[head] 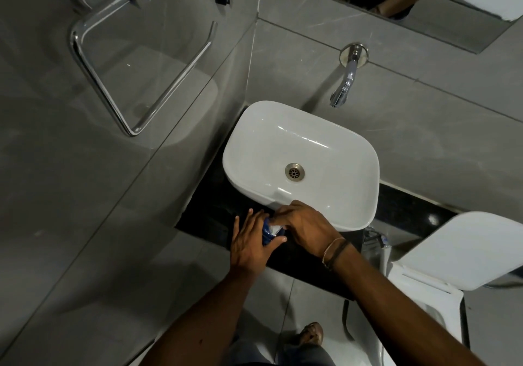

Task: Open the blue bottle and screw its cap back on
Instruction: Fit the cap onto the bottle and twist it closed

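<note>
The blue bottle (267, 234) stands on the black counter (209, 224) just in front of the white basin, mostly hidden between my hands. My left hand (249, 245) wraps around its left side and holds the body. My right hand (304, 225) covers the top, fingers closed over the white cap (275, 228), of which only a small pale patch shows. Whether the cap is on the neck or lifted off cannot be told.
A white basin (351, 195) sits on the counter under a chrome wall tap (343, 88). A glass panel with a chrome handle (135, 82) stands to the left. A toilet with raised lid (464, 249) is at the right. Grey floor tiles lie below.
</note>
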The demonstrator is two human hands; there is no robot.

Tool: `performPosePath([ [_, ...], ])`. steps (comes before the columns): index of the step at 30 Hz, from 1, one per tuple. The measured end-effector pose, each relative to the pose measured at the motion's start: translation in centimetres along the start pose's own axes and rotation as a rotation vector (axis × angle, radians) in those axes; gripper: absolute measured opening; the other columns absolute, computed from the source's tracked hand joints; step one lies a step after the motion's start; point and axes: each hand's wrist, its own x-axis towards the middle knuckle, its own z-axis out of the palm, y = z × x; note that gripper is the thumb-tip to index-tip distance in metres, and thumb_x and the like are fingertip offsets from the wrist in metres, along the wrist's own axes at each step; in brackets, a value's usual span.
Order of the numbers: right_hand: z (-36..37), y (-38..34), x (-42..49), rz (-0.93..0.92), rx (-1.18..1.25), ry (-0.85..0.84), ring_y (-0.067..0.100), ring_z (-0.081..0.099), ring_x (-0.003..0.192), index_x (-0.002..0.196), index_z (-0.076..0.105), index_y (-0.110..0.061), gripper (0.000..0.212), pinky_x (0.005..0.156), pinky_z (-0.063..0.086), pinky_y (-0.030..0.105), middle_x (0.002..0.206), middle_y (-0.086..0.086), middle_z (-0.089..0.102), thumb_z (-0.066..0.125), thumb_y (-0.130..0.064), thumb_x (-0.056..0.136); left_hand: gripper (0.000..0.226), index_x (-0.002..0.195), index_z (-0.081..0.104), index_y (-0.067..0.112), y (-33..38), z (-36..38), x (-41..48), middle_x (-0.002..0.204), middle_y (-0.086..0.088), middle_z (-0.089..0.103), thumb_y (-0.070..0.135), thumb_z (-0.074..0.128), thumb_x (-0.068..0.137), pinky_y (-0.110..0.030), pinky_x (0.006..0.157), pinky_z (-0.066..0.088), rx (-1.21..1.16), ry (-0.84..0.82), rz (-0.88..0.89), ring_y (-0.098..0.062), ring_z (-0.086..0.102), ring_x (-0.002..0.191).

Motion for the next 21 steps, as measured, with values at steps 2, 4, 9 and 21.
performPosePath([
  [2,0.3,0.2,-0.5,0.023,0.065,0.030,0.017,0.063,0.098,0.122,0.076,-0.033,0.043,0.081,0.056,0.032,0.118,-0.008,0.075,0.071,-0.006,0.089,0.082,0.138,0.052,0.020,0.0,-0.1,0.0,0.147,-0.003,0.057,0.077,0.056,0.080,-0.048,0.126,0.017,-0.009,-0.009,-0.006,-0.021,0.035,0.149],
  [4,1.3,-0.2,-1.5,0.167,0.268,0.193,0.007,0.065,0.099,0.123,0.077,-0.026,0.045,0.090,0.057,0.028,0.118,-0.005,0.076,0.073,0.001,0.087,0.081,0.140,0.050,0.020,0.1,-0.2,0.0,0.148,-0.003,0.055,0.073,0.060,0.080,-0.044,0.126,0.018,-0.032,-0.030,-0.028,-0.021,0.035,0.148],
  [9,6.0,-3.1,-3.6,0.991,0.905,0.601,0.018,0.072,0.088,0.102,0.073,-0.017,0.019,0.090,0.064,0.045,0.104,0.007,0.077,0.068,0.000,0.095,0.078,0.142,0.043,0.032,0.7,-0.6,-0.3,0.142,0.003,0.056,0.069,0.065,0.077,-0.038,0.104,0.045,-0.124,-0.087,-0.155,-0.021,0.054,0.130],
  [21,8.7,-3.1,-1.5,1.223,1.672,0.343,0.026,0.073,0.107,0.133,0.068,-0.021,0.033,0.095,0.060,0.037,0.116,0.008,0.076,0.052,-0.036,0.109,0.080,0.148,0.031,0.037,0.9,-0.7,-0.4,0.148,0.004,0.049,0.071,0.059,0.082,-0.039,0.102,0.044,-0.136,-0.168,-0.191,-0.022,0.053,0.130],
])
